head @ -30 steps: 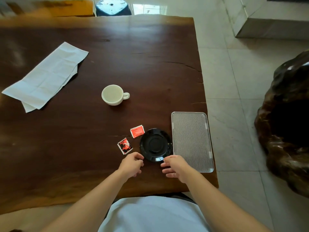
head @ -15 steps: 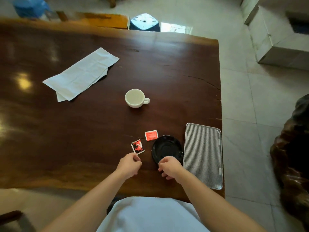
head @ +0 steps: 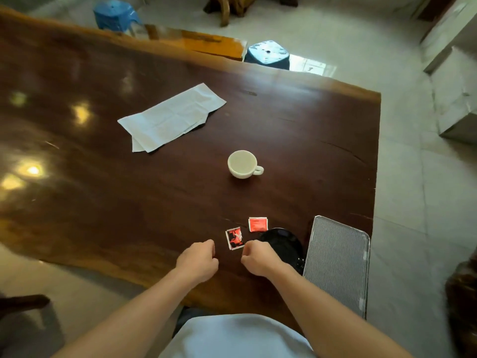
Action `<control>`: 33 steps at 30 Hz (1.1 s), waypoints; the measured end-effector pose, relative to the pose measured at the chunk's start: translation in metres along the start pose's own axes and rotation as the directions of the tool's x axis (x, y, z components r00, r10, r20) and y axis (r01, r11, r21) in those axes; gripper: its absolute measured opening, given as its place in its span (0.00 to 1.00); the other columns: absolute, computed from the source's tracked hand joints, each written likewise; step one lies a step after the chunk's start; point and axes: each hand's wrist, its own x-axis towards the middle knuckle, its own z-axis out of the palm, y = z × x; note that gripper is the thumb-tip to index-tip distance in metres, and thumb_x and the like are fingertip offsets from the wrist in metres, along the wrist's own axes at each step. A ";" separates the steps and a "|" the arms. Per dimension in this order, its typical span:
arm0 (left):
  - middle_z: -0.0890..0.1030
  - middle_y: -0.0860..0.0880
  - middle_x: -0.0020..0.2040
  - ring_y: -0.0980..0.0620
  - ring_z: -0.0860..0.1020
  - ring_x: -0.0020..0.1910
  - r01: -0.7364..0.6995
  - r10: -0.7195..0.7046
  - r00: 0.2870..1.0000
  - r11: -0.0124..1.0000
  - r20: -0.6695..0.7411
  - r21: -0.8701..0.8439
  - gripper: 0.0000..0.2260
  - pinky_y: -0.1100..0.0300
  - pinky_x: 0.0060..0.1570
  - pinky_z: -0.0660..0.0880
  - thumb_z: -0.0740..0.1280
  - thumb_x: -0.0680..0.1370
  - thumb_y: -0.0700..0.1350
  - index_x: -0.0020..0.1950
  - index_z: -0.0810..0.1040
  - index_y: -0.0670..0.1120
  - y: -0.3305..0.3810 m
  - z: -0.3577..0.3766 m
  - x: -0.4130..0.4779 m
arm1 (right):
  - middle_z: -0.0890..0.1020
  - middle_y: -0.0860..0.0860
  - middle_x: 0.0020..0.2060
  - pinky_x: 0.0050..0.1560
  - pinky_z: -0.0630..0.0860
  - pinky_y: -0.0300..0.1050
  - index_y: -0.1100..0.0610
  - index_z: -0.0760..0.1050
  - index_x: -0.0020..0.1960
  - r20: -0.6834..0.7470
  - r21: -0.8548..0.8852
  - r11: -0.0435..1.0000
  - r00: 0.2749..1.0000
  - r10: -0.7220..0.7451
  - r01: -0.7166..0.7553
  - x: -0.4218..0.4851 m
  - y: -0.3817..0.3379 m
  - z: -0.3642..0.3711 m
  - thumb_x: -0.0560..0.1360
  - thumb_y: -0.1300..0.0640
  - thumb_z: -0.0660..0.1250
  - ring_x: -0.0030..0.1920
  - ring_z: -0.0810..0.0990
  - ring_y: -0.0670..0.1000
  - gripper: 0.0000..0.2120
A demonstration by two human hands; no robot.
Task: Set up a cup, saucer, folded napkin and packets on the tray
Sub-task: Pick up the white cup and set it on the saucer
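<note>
- A dark wooden table (head: 116, 202) is standing on a pale tiled floor (head: 413, 215), and the ribbed grey tray (head: 338, 264) is lying at its near right corner.
- The black saucer (head: 284, 241) is sitting on the table just left of the tray. The red packet (head: 257, 224) and the black-and-red packet (head: 235, 238) are lying further left.
- The white cup (head: 242, 164) is standing upright well beyond the tray to its left, with the white napkin (head: 173, 117) lying flat farther off still.
- The left hand (head: 200, 259) is curling its fingers under, gripping nothing, well left of the tray and apart from both packets.
- The right hand (head: 258, 257), nearer the tray, is curling its fingers just beside the black-and-red packet and covering the saucer's near rim. Whether it is pinching either, I cannot tell.
</note>
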 end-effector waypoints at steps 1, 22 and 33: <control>0.78 0.54 0.45 0.54 0.78 0.42 0.001 -0.001 1.000 1.000 -0.003 0.009 0.03 0.59 0.44 0.81 0.66 0.81 0.49 0.52 0.73 0.53 -0.004 -0.002 0.001 | 0.83 0.53 0.51 0.50 0.80 0.47 0.56 0.79 0.58 0.005 -0.028 0.999 1.000 -0.016 0.016 0.003 -0.007 -0.001 0.77 0.56 0.64 0.50 0.81 0.53 0.11; 0.80 0.50 0.51 0.48 0.79 0.47 -0.027 0.031 0.994 0.999 -0.108 0.037 0.06 0.53 0.44 0.76 0.62 0.80 0.47 0.55 0.74 0.50 -0.037 -0.083 0.085 | 0.81 0.55 0.52 0.48 0.79 0.48 0.55 0.77 0.55 -0.052 -0.132 0.991 0.999 -0.007 0.000 0.081 -0.081 -0.053 0.77 0.56 0.62 0.51 0.81 0.57 0.09; 0.81 0.47 0.54 0.44 0.80 0.52 -0.151 0.151 0.988 0.988 -0.017 0.028 0.09 0.53 0.46 0.75 0.61 0.78 0.46 0.57 0.75 0.48 -0.009 -0.115 0.148 | 0.81 0.55 0.52 0.47 0.78 0.51 0.56 0.76 0.56 -0.298 -0.103 0.993 0.954 0.020 -0.053 0.118 -0.104 -0.109 0.76 0.56 0.62 0.51 0.80 0.58 0.10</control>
